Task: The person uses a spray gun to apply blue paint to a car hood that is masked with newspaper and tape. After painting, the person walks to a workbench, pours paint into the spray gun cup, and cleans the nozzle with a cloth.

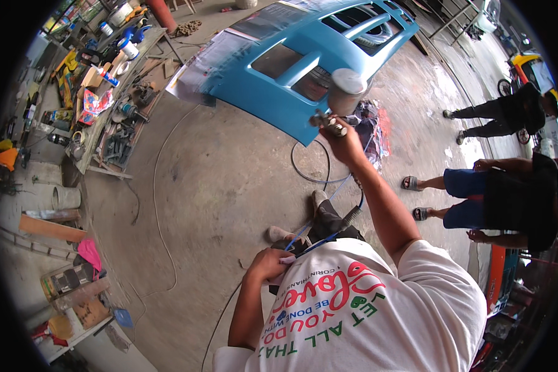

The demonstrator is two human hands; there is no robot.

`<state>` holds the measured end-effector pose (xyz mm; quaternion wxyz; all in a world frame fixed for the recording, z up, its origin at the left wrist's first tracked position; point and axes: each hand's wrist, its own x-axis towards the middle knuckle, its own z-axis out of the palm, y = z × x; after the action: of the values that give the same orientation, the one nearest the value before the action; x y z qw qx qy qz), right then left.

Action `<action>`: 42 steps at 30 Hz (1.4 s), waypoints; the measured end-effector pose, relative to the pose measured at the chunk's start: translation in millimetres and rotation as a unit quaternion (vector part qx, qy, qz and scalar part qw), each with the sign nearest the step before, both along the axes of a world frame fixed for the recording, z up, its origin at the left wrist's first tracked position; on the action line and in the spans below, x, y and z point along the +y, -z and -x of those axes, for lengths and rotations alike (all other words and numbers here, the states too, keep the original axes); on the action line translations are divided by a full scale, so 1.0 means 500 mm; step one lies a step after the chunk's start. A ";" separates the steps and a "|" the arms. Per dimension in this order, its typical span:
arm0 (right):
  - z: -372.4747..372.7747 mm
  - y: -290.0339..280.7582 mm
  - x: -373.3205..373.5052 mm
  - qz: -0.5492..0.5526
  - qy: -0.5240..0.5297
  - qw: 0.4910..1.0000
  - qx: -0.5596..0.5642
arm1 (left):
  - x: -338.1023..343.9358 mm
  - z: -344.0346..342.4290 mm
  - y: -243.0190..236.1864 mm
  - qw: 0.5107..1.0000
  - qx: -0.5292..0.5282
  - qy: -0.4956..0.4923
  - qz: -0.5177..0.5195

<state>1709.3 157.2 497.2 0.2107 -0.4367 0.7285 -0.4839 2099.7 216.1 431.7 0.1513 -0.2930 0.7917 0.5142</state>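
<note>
My right hand (344,144) is closed around a metal spray gun (328,124) with a pale cup (347,90) on top, held up near the lower edge of a turquoise painted vehicle body panel (266,93). Newspaper sheets (204,65) cover part of the panel's left and far side. A hose (353,217) runs down from the gun toward my waist. My left hand (268,263) is closed at my waist by the blue hose; what exactly its fingers grip is hard to make out.
A cluttered workbench (118,93) and more shelving line the left, with a bucket (66,197). Hose loops and cables (294,162) cross the concrete floor. Two people (502,192) stand at the right near a motorcycle. Crumpled dark sheeting (372,124) lies beyond my right hand.
</note>
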 end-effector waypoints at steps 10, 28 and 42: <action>0.087 0.026 0.189 -0.088 0.047 0.995 0.032 | -0.017 0.153 -0.055 0.999 -0.053 0.008 0.012; 0.661 0.140 0.126 0.046 0.237 0.970 0.004 | -0.004 0.564 0.037 0.991 -0.030 0.125 0.035; -0.183 0.267 0.127 0.004 0.403 0.915 -0.032 | -0.412 -0.040 0.295 0.991 -0.117 0.064 0.002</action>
<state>1800.9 220.5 363.7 0.0196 -0.0909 0.8336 -0.5445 2119.7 9.9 284.3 0.2747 -0.3001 0.7871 0.4637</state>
